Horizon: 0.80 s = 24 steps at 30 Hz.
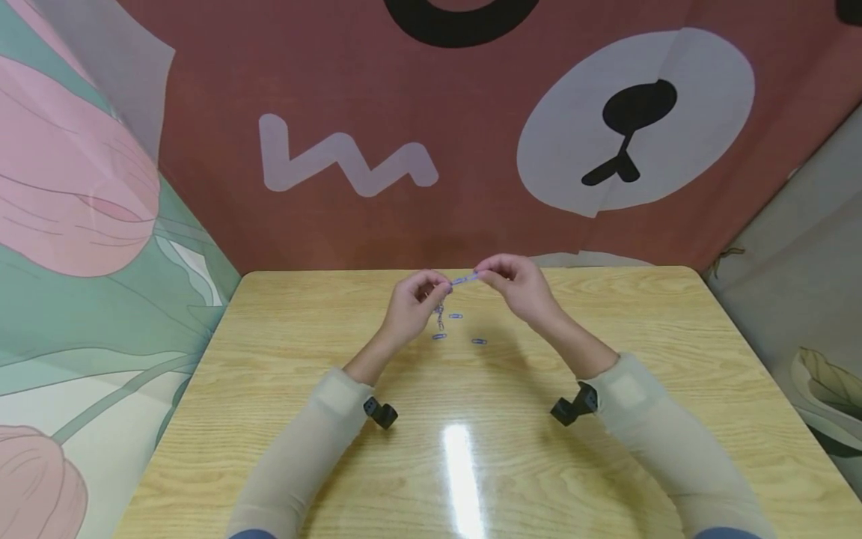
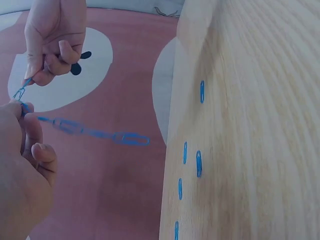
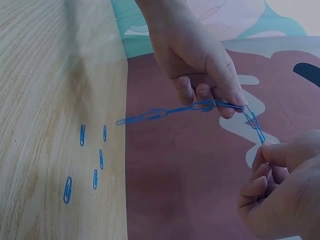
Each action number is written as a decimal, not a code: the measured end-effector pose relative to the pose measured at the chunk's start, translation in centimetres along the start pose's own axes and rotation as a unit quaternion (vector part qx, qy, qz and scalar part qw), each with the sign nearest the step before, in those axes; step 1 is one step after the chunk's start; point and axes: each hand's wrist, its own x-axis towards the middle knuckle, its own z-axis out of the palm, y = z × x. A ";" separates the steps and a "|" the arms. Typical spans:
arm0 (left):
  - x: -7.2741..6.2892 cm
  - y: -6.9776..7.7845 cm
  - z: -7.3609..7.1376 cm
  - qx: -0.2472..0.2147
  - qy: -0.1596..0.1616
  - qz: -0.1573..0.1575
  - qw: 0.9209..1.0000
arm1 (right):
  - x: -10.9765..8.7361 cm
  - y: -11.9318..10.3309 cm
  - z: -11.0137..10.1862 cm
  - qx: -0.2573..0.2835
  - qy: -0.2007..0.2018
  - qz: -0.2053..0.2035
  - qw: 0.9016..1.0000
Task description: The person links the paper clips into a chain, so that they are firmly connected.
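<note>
Blue paper clips linked end to end form a chain (image 3: 155,114), held up over the far part of the table. My left hand (image 1: 412,303) pinches the chain between thumb and index finger, and a length of several clips hangs down from that grip. To its right, my right hand (image 1: 524,290) pinches the end of a paper clip (image 3: 260,134) between thumb and forefinger. A short linked stretch spans the gap between both hands. Below them, several loose blue paper clips (image 2: 202,92) lie apart on the wood.
The light wooden table (image 1: 269,419) ends at its far edge just behind the hands. A red-brown cloth (image 1: 337,232) with a cartoon design hangs beyond it, and a floral cloth (image 1: 81,247) hangs at the left. Small black cameras (image 1: 382,413) sit on both wrists.
</note>
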 end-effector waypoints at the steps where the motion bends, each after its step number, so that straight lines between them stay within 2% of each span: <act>1: 0.0 -0.1 0.0 0.001 -0.004 -0.002 1.000 | 0.0 0.0 0.0 0.004 0.004 -0.001 1.000; 9: -0.1 -0.6 -0.2 0.010 -0.017 0.001 1.000 | 0.1 -0.1 0.2 0.045 0.010 0.010 0.999; 14: -0.2 -0.8 -0.2 0.001 -0.027 0.003 1.000 | 0.0 -0.1 0.4 0.054 0.011 0.008 0.998; 24: -0.2 -1.0 -0.1 0.017 -0.042 -0.009 0.999 | 0.0 -0.1 0.8 0.058 -0.003 -0.004 0.998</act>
